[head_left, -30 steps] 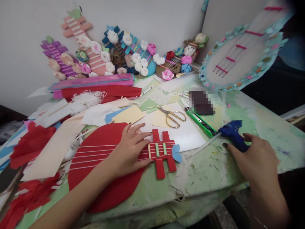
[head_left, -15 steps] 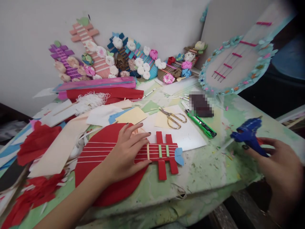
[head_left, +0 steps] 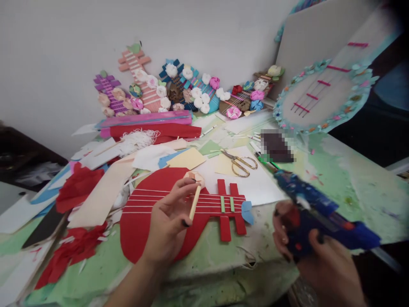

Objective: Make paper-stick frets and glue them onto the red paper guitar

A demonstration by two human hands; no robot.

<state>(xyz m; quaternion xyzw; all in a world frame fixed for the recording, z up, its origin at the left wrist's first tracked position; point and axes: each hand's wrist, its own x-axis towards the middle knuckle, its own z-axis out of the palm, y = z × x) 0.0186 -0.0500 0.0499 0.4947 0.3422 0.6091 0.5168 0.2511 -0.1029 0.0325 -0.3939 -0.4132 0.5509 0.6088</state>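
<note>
My left hand (head_left: 164,221) pinches a thin pale yellow strip (head_left: 194,202) between thumb and fingers, tilted above a red lute-shaped cutout (head_left: 139,241). White strings run along the cutout. Two light green strips (head_left: 223,204) cross its neck, and a blue paper piece (head_left: 247,212) sits at the tip. A cream paper flower (head_left: 200,178) shows just behind my left fingers. On the right, my right hand (head_left: 330,273) is wrapped round a blue glue gun (head_left: 329,224), somewhat blurred, held above the table with its nozzle end toward the back left.
Gold-handled scissors (head_left: 240,165) lie on white board. Behind the glue gun is a partly covered green cutter (head_left: 266,162). Red crepe paper (head_left: 78,187) and paper scraps crowd the left side. Flower-decorated instrument models (head_left: 148,96) line the wall; a large pale one (head_left: 319,98) leans at right.
My left hand has lifted the pale yellow strip from the red neck. My right hand has brought the glue gun leftward and turned it. The view has shifted a little.
</note>
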